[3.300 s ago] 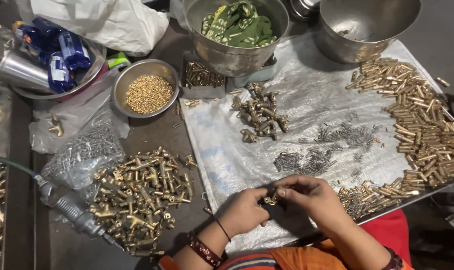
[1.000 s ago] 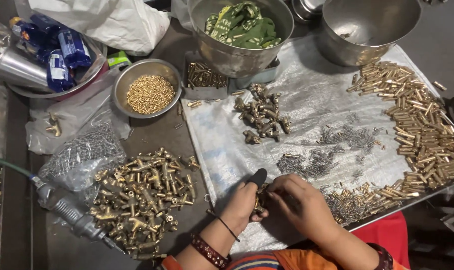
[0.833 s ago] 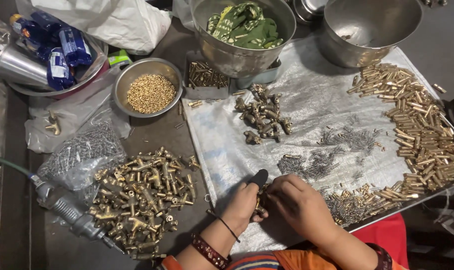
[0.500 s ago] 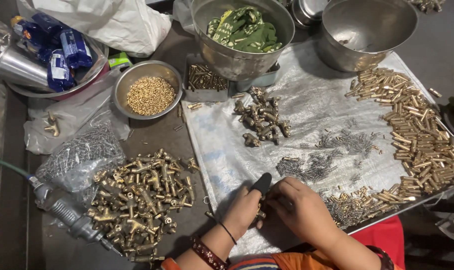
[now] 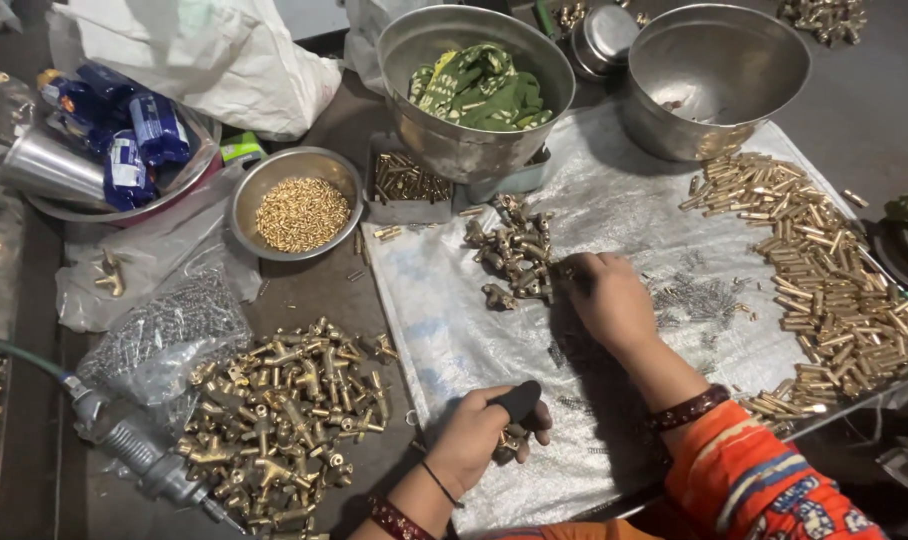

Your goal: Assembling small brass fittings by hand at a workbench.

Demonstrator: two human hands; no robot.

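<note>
Your right hand (image 5: 606,300) has left the left hand (image 5: 479,435) — which still grips a black-handled tool (image 5: 519,400) — and now closes on the dark brass fittings (image 5: 514,250).

Dim overhead light, glare on steel bowls (image 5: 714,80), corners dark, slight blur.

Black-handled tool and dull brass fittings

The black-handled tool (image 5: 519,400) and a small fitting (image 5: 511,441) sit gripped at 6 o'clock; the fittings pile (image 5: 514,250) lies near centre, toward 12 o'clock.

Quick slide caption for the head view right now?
Right hand reaches the small brass fittings pile while left hand grips a black-handled tool.
</note>
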